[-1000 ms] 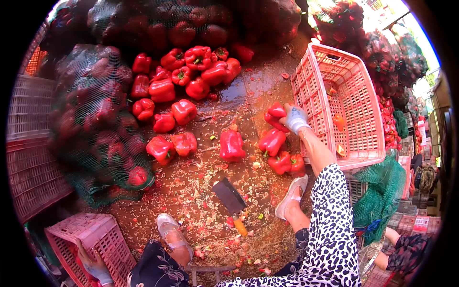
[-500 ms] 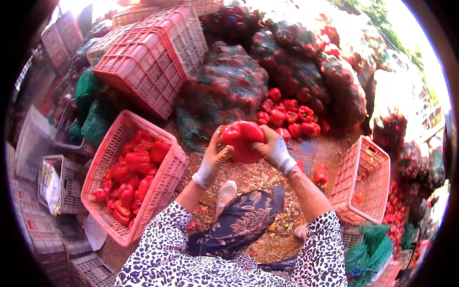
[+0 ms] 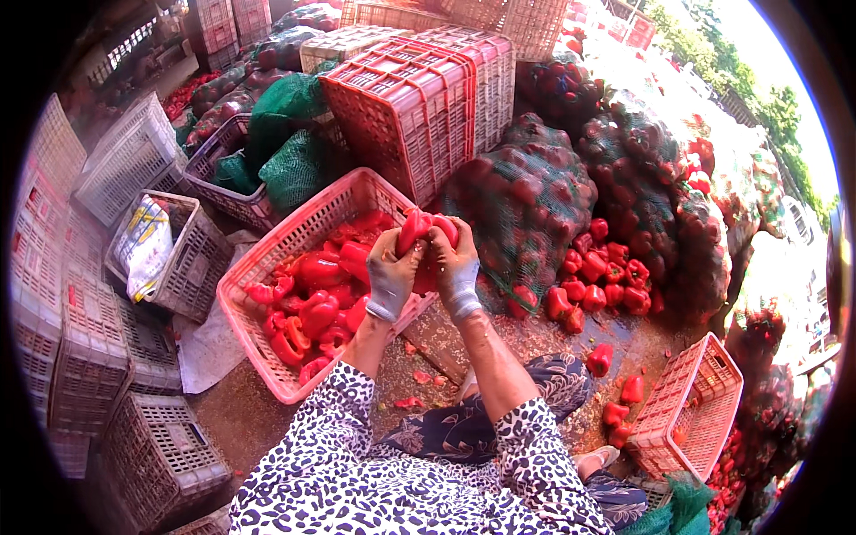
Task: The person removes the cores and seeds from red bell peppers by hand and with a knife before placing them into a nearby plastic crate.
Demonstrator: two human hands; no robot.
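Note:
A glossy red bell pepper (image 3: 415,228) is gripped from both sides, near the right rim of a pink plastic crate (image 3: 237,334). My left hand (image 3: 390,275), in a whitish glove, has its fingers wrapped round the pepper's left side. My right hand (image 3: 456,272), gloved too, closes on its right side with the thumb pressed in at the middle. The backs of the hands hide the pepper's lower part. Many red bell peppers (image 3: 319,283), some of them split, fill much of the crate.
Loose whole peppers (image 3: 613,278) lie in front of bulging green mesh sacks (image 3: 522,194). An upturned red crate (image 3: 401,111) stands behind the pink one. Another pink crate (image 3: 682,419) is at the right. Grey crates (image 3: 169,446) stack up along the left.
My view has turned left. Both hands have carried the pepper leftward from over the floor to the pink crate, and they now sit closer together round it.

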